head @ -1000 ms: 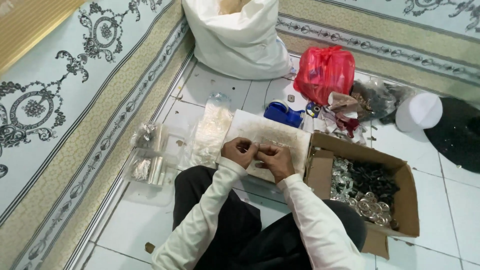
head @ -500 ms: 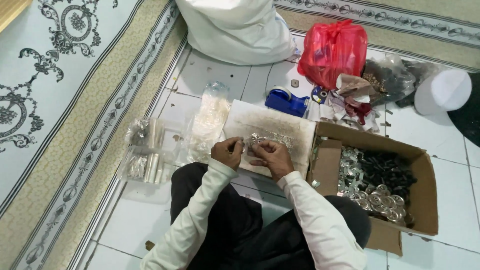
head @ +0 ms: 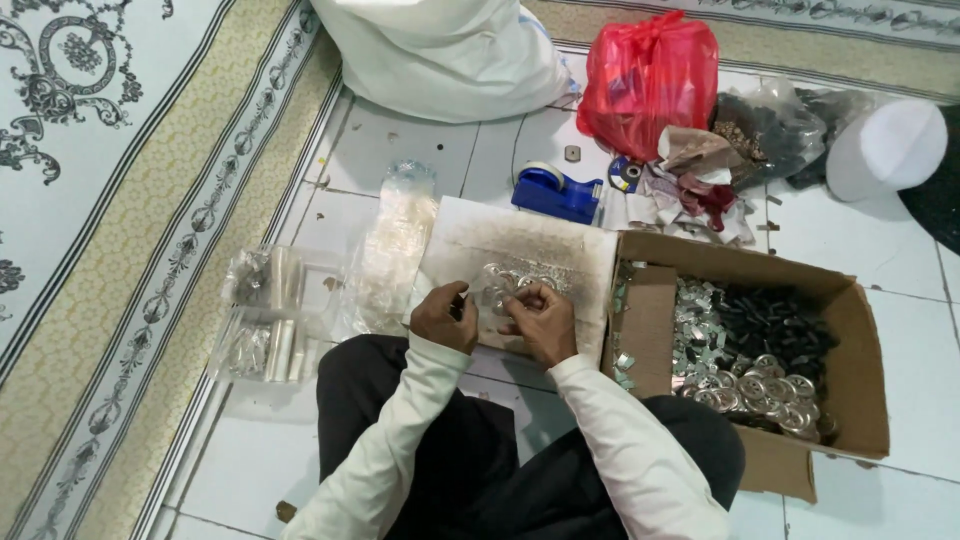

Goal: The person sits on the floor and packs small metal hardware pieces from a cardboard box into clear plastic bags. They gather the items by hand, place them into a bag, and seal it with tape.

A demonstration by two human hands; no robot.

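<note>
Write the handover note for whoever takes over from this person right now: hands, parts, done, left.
Left hand: closed on a small dark part, over the white board.
Right hand: pinching a small silver part; what exactly is unclear.
Silver rings lie on the board, just beyond both hands.
Cardboard box, at the right: more silver rings and dark parts.
Done: cannot tell.
Left: the box holds many loose parts.

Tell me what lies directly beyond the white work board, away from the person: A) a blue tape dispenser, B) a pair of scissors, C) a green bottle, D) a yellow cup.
A: a blue tape dispenser sits on the tiles just past the far edge of the white board.
</note>
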